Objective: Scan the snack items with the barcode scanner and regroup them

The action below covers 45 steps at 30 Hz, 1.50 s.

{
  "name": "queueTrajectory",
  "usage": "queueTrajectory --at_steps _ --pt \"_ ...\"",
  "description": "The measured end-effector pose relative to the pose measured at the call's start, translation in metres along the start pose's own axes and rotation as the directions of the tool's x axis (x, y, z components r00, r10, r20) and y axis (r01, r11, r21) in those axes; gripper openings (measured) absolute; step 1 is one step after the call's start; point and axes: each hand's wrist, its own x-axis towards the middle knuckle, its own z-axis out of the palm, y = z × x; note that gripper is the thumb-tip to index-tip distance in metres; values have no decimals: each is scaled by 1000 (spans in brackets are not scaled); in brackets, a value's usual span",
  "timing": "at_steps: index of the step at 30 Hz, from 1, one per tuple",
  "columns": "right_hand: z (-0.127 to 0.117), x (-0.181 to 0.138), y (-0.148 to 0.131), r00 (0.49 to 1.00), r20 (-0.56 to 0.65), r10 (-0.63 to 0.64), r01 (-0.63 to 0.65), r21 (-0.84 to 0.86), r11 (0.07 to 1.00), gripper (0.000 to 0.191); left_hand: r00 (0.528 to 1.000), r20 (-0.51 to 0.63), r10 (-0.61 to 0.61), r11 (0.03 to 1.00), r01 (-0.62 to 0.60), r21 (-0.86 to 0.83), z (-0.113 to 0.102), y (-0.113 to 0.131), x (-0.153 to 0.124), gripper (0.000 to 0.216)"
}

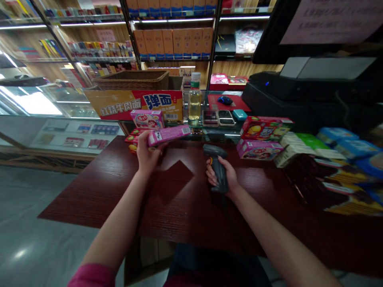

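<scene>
My left hand (147, 153) is closed around a flat pink snack box (169, 134), tilted above the dark wooden counter (113, 179). Just behind it, another pink box (147, 119) rests on a red box (131, 139) that my hand partly hides. In my right hand (224, 173) is a dark grey barcode scanner (219, 169), its head upright and angled to the left, fingers wrapped round the handle. Some distance to the right of the scanner, a pink box (259, 150) stands in front of a red snack box (266, 127).
Behind stand a carton (119, 104), a wicker basket (131, 79) and a bottle of yellowish liquid (194, 99). A phone (226, 118) and mouse (225, 100) lie at the back. Piled snack packs (338, 175) and a black monitor (269, 36) occupy the right side.
</scene>
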Motion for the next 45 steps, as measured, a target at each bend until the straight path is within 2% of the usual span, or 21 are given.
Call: queueTrajectory --at_steps 5,8,10,24,27,30,32,34,37,39,42,45 --pt "-11 -31 -16 995 -87 -48 45 -37 998 32 957 286 40 984 12 -176 31 33 -35 47" --pt "-14 -52 -20 994 -103 -45 40 -44 998 32 906 419 55 968 54 -245 43 36 -46 40" --pt "-15 -62 -20 994 -108 -31 26 -52 998 33 887 457 73 957 66 -281 46 34 -50 40" --pt "-12 -66 -17 986 -166 -21 9 -74 997 36 874 484 41 946 122 -301 47 34 -50 44" --pt "-10 -66 -18 983 -179 -35 21 -80 997 36 877 478 58 951 96 -292 45 36 -49 41" --pt "-11 -72 -21 978 -197 -71 53 -98 994 36 889 451 72 979 24 -203 39 40 -43 34" --pt "-15 -83 -24 975 -204 -86 63 -118 991 37 907 421 21 994 26 -107 37 42 -39 31" --pt "-22 -99 -30 972 -209 -104 74 -144 987 37 904 418 -88 991 123 -58 40 44 -40 33" --pt "-33 -130 -40 956 -239 -170 130 -176 976 35 824 515 -237 927 350 -133 57 54 -51 46" --pt "-38 -149 -48 939 -261 -223 181 -175 968 33 760 603 -242 871 444 -210 76 70 -65 51" --pt "-40 -168 -58 919 -280 -278 250 -133 959 30 696 695 -179 849 466 -248 112 105 -84 44" --pt "-39 -176 -63 901 -292 -321 308 -92 947 27 689 712 -134 867 430 -252 151 143 -94 35"
